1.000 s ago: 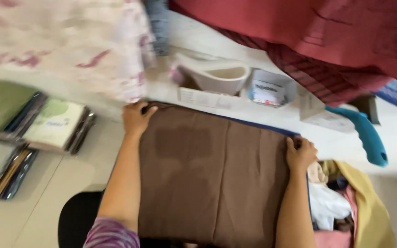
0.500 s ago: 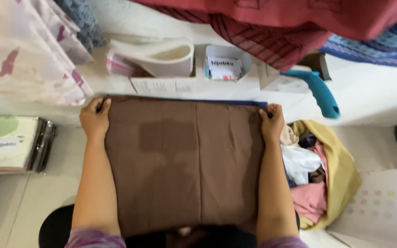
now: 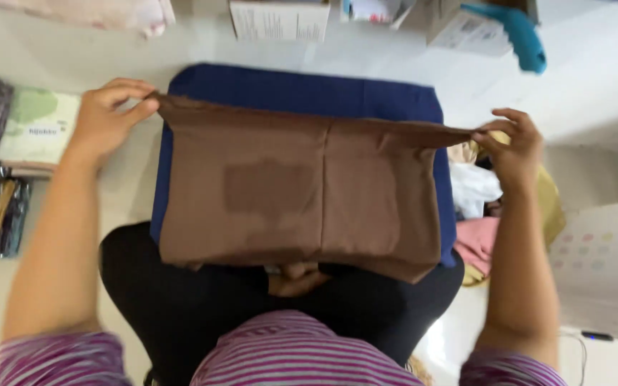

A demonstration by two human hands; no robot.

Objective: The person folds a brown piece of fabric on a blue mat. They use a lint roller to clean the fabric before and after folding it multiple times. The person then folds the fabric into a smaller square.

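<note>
Fingers: both hands pinch the brown cloth (image 3: 295,196) shut at its top corners.
Left hand (image 3: 105,114): left corner.
Right hand (image 3: 513,146): right corner.
Beneath: navy cloth (image 3: 309,93).

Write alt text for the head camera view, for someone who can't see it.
Seen from above, a seated person's left hand and right hand each pinch a top corner of a brown cloth, lifting it over a dark blue cloth on a pale floor. Packaged fabrics lie to the left, a pile of clothes to the right.

Home floor: clothes heap (image 3: 477,207), packaged garments (image 3: 33,132), boxes (image 3: 280,20)
</note>
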